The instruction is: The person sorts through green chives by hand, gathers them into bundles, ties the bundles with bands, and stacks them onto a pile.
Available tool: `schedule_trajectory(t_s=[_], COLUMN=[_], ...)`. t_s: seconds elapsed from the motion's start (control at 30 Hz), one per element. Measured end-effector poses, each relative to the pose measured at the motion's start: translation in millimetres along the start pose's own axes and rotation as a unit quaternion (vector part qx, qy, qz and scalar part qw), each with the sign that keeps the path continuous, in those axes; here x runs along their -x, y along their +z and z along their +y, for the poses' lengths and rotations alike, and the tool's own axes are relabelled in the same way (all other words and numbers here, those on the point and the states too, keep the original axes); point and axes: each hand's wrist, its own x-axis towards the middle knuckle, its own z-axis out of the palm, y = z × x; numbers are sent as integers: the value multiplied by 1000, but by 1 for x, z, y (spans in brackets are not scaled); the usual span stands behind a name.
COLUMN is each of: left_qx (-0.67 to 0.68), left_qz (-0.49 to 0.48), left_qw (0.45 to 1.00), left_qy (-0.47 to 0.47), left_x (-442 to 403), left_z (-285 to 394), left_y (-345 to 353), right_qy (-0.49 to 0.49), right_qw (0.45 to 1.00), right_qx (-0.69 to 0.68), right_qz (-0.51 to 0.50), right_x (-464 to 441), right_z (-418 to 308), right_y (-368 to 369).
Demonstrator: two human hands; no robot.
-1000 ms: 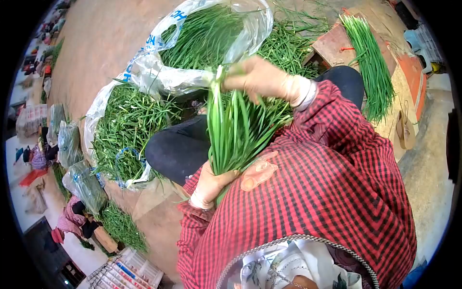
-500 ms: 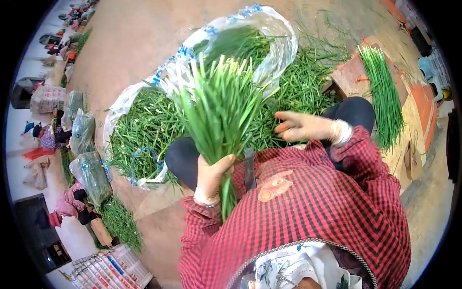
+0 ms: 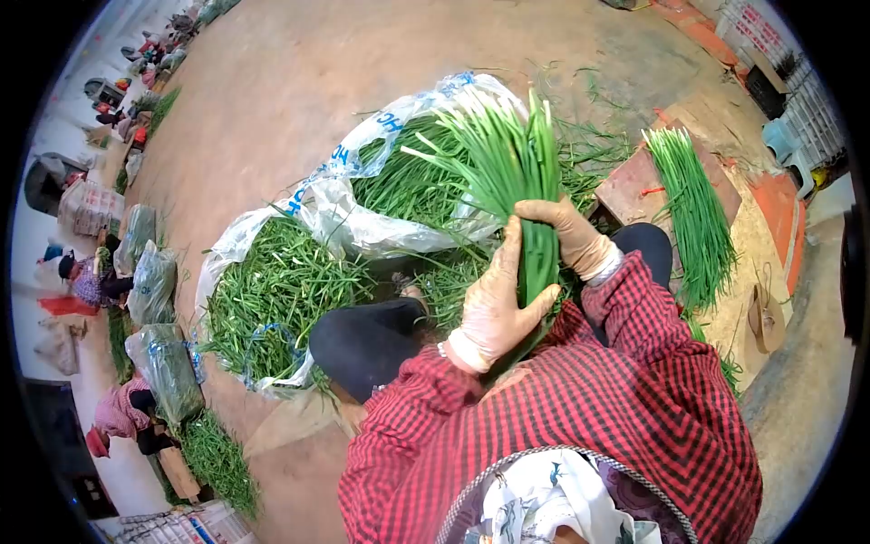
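Observation:
A bunch of long green stalks with pale ends (image 3: 521,163) stands between my two gloved hands, its pale ends up and away from me. My left hand (image 3: 497,304) wraps the lower part from the left, thumb across the front. Higher up on the right side, my right hand (image 3: 571,238) is also closed round the bunch. Beyond it, a white plastic bag (image 3: 340,195) holds loose green stalks (image 3: 412,186). Cut green pieces (image 3: 276,295) fill the bag part at the left. Another neat bundle (image 3: 693,218) lies on a reddish board (image 3: 625,190) at the right.
My bent knee (image 3: 367,349) is left of the bunch. A sandal (image 3: 766,317) lies at the right. Filled plastic bags (image 3: 168,372) and co-workers, one in a pink checked top (image 3: 120,408), are at the left. Crates (image 3: 811,118) stand at the far right.
The bunch has moved right and forward in my left hand. My right hand, apart from it half a second ago, has closed on it. The whole view has shifted somewhat.

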Motion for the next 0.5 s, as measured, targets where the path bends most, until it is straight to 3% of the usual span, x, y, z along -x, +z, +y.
schedule_trajectory(t_s=[0.03,0.1,0.13,0.23,0.3,0.37,0.43,0.5], left_qx=[110,352,394,386,350,302,350,471], left_qz=[-3,-66,-6,151,170,-10,-171,-220], left_qw=[994,923,899,902,912,937,896,832], left_qy=[1,-137,-194,-122,-129,-173,-212,-196], left_x=[1,4,6,3,-5,-11,-6,7], left_z=[-1,-18,-16,-22,-23,-25,-39,-59], left_y=[-2,-10,-16,-26,-44,-65,-54,-28], right_qy=[-1,22,28,33,35,12,37,54], right_qw=[1000,999,998,993,989,989,991,990], right_qx=[11,42,58,102,128,119,79,36], right_qz=[2,-18,-21,-38,-60,-87,-102,-122], right_x=[2,10,15,28,33,36,35,37], right_z=[-9,-26,-35,-51,-49,-41,-31,-25], right_y=[-8,-24,-32,-35,-33,-33,-40,-38])
